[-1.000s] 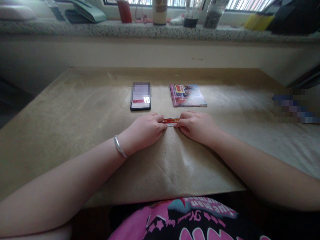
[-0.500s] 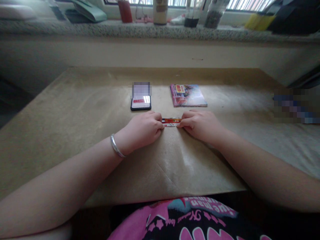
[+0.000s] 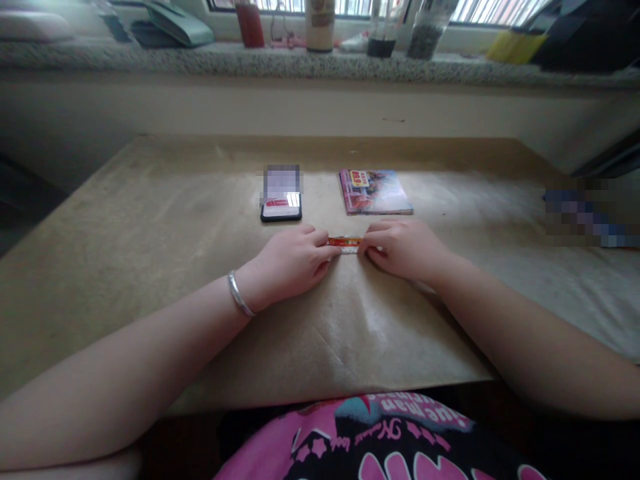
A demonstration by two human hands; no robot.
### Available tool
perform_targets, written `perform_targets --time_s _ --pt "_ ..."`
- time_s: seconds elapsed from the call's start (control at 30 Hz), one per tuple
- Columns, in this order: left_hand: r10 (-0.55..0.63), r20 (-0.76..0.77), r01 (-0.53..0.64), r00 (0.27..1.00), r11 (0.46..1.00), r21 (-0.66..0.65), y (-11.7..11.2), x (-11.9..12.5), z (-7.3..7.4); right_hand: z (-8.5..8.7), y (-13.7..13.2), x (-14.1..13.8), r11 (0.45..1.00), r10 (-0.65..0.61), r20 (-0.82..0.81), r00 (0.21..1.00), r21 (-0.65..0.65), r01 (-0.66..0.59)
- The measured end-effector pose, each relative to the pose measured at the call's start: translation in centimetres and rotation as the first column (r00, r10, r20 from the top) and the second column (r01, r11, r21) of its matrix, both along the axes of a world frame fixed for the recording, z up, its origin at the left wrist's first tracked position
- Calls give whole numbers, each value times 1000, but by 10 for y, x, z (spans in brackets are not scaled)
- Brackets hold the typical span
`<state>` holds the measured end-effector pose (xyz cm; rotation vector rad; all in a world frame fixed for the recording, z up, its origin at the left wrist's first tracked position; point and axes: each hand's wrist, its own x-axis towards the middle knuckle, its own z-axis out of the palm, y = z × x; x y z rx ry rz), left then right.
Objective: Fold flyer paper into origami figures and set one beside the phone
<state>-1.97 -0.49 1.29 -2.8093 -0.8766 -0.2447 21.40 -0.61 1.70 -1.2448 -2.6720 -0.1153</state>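
A narrow folded strip of printed paper [image 3: 346,243], orange-red along its far side and whitish along the near side, lies flat on the table between my hands. My left hand [image 3: 295,260], with a silver bangle at the wrist, pinches its left end between thumb and fingers. At the right end, my right hand [image 3: 400,248] has its fingers closed on the paper too. Both fingertips cover the strip's ends, so only the middle shows. Just beyond my left hand rests a phone [image 3: 281,208]. A stack of glossy printed sheets or a booklet [image 3: 377,192] lies beyond my right hand.
The table [image 3: 150,267] has a tan cover and ends at a wall. Above it, a granite windowsill [image 3: 280,63] carries a red container [image 3: 249,25], jars and other items. A blurred-out bluish object [image 3: 585,213] lies at the table's right edge.
My left hand has shifted slightly right along the strip, its thumb now further over the near side. Less of the paper shows between my hands; my right hand has barely moved.
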Motion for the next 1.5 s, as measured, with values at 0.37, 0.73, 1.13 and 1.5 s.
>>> perform_targets --time_s 0.37,0.73,1.13,1.5 --pt "19 -3 -19 1000 996 -87 5 -2 6 -5 -7 -17 997 72 52 996 30 -74" --pt "144 -141 -162 980 978 -128 0 0 23 6 -9 -14 1000 -1 149 989 -5 2" --pt "160 16 -151 987 959 -241 17 -15 15 3 -9 -13 1000 10 124 992 17 -12" --pt "47 135 -27 990 989 -147 18 -11 -3 -10 -3 -14 998 32 -58 998 49 -30"
